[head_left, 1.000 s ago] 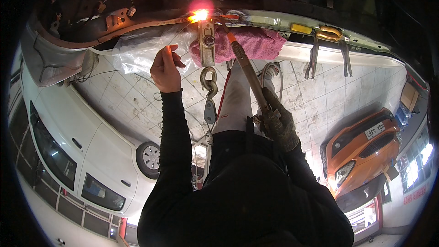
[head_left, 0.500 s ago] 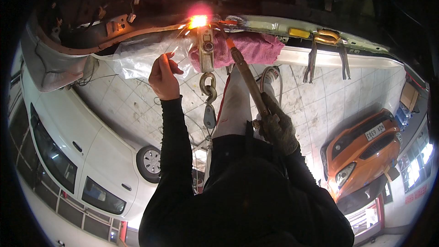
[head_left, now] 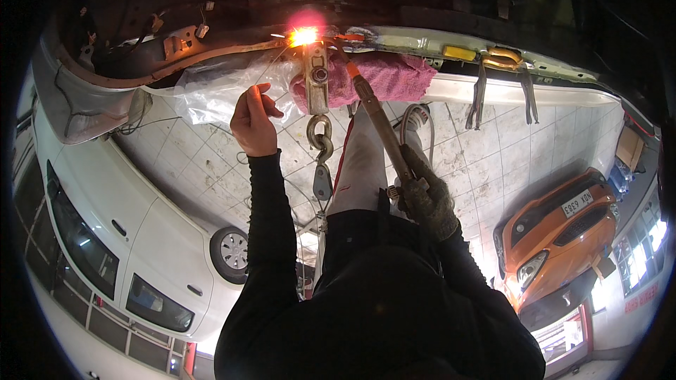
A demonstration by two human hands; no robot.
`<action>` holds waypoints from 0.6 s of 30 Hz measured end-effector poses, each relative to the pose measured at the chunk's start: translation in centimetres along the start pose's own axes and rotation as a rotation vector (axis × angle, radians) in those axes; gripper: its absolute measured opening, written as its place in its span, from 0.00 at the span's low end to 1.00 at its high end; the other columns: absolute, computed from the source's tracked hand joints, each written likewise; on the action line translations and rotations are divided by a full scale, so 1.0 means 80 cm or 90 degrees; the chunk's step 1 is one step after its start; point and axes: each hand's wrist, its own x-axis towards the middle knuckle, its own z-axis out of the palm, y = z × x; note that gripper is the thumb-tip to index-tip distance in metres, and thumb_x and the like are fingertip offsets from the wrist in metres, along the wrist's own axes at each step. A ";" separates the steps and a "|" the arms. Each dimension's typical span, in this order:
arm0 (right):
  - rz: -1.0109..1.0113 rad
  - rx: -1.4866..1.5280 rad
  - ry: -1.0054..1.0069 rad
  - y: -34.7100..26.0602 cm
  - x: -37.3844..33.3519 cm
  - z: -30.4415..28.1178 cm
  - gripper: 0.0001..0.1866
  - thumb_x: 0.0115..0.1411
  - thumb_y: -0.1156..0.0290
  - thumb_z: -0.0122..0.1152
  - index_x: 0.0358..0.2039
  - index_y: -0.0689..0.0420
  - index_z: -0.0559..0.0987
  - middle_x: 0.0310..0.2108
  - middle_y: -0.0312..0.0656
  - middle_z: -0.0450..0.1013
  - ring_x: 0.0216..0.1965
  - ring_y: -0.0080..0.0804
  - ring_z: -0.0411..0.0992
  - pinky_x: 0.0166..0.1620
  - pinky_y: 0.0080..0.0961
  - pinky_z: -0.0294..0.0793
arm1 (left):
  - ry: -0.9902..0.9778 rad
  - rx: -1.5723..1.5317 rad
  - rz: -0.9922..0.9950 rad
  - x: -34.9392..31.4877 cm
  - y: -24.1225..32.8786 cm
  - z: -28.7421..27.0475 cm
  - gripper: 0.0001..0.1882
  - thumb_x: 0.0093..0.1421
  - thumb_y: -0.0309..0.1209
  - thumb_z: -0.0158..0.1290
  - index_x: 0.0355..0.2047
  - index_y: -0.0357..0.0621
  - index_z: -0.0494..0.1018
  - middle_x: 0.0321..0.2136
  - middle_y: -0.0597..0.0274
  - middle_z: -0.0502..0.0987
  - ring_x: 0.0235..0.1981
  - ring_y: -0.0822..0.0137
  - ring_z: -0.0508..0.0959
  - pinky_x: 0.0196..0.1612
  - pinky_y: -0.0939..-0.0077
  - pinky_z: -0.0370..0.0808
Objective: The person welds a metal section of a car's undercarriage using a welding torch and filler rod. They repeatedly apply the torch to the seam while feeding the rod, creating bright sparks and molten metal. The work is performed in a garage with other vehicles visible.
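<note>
My gloved right hand (head_left: pixel 427 200) grips the handle of a gas welding torch (head_left: pixel 384 116), its tip angled up to a bright glow on the car body's metal edge (head_left: pixel 415 40). Bare, my left hand (head_left: pixel 255 121) is closed in a pinch on a thin filler rod (head_left: pixel 277 60) that slants up toward the glow. Just below the bright spot, a metal pulling clamp (head_left: pixel 318 88) hangs from the edge. A hook (head_left: pixel 321 134) joins the clamp to a pulley block (head_left: pixel 322 181). Behind the clamp and torch lies a pink cloth (head_left: pixel 394 79).
Clear plastic sheeting (head_left: pixel 211 88) hangs left of the clamp. Yellow-handled pliers (head_left: pixel 503 58) and a yellow-handled tool (head_left: pixel 460 52) rest along the edge to the right. A white car (head_left: pixel 141 218) stands left, an orange car (head_left: pixel 563 229) right, on the tiled floor (head_left: pixel 486 162).
The glow at the metal edge is slightly smaller, with fewer sparks. Both hands have stayed nearly where they were, still holding the rod and the torch.
</note>
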 end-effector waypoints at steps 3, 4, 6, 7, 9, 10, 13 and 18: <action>-0.008 -0.024 0.009 0.002 0.002 0.001 0.35 0.71 0.57 0.58 0.72 0.60 0.62 0.31 0.32 0.73 0.28 0.15 0.68 0.34 0.17 0.72 | -0.001 -0.005 -0.007 0.000 0.000 0.000 0.19 0.75 0.38 0.47 0.40 0.34 0.81 0.19 0.68 0.73 0.17 0.77 0.73 0.23 0.82 0.72; -0.010 -0.029 0.012 0.002 0.002 0.001 0.35 0.71 0.57 0.58 0.72 0.60 0.62 0.31 0.32 0.73 0.27 0.15 0.68 0.34 0.17 0.71 | -0.001 -0.002 -0.005 -0.001 0.000 0.001 0.19 0.75 0.38 0.48 0.40 0.34 0.81 0.19 0.68 0.73 0.17 0.77 0.73 0.23 0.82 0.72; -0.008 -0.034 0.011 0.002 0.002 0.001 0.35 0.72 0.57 0.58 0.72 0.60 0.62 0.31 0.32 0.73 0.27 0.15 0.68 0.33 0.17 0.70 | 0.001 0.002 -0.003 -0.001 0.000 0.001 0.20 0.75 0.38 0.48 0.40 0.34 0.81 0.19 0.68 0.73 0.17 0.77 0.73 0.23 0.82 0.72; -0.006 -0.032 0.008 0.002 0.001 0.000 0.34 0.72 0.57 0.57 0.72 0.60 0.62 0.31 0.32 0.73 0.27 0.15 0.67 0.33 0.17 0.70 | 0.002 0.003 -0.004 -0.001 -0.001 0.001 0.20 0.75 0.39 0.48 0.40 0.33 0.81 0.19 0.68 0.73 0.17 0.77 0.73 0.23 0.82 0.72; -0.004 -0.024 0.009 0.001 0.001 0.001 0.34 0.72 0.56 0.57 0.72 0.60 0.62 0.30 0.32 0.73 0.26 0.15 0.67 0.32 0.17 0.69 | 0.002 0.001 -0.004 -0.001 -0.001 0.001 0.20 0.75 0.39 0.48 0.40 0.33 0.81 0.19 0.68 0.73 0.17 0.77 0.73 0.23 0.82 0.72; -0.005 -0.016 0.013 0.001 0.001 0.003 0.34 0.72 0.56 0.57 0.72 0.61 0.62 0.30 0.32 0.73 0.26 0.15 0.67 0.31 0.17 0.68 | 0.001 -0.001 -0.003 -0.001 -0.001 0.000 0.20 0.75 0.39 0.48 0.40 0.33 0.81 0.19 0.68 0.73 0.18 0.77 0.73 0.23 0.82 0.72; -0.010 -0.001 0.011 0.001 0.001 0.004 0.35 0.72 0.56 0.56 0.72 0.61 0.61 0.30 0.33 0.72 0.25 0.15 0.66 0.29 0.17 0.67 | -0.001 -0.007 0.001 -0.001 -0.002 -0.003 0.20 0.75 0.39 0.47 0.40 0.33 0.81 0.19 0.68 0.73 0.18 0.77 0.73 0.23 0.82 0.71; -0.024 0.207 0.037 0.030 -0.016 -0.025 0.35 0.69 0.61 0.58 0.73 0.59 0.60 0.38 0.43 0.77 0.24 0.19 0.70 0.29 0.20 0.73 | 0.013 -0.021 0.019 -0.010 0.007 -0.008 0.20 0.75 0.39 0.47 0.42 0.32 0.80 0.20 0.66 0.73 0.19 0.75 0.74 0.25 0.79 0.74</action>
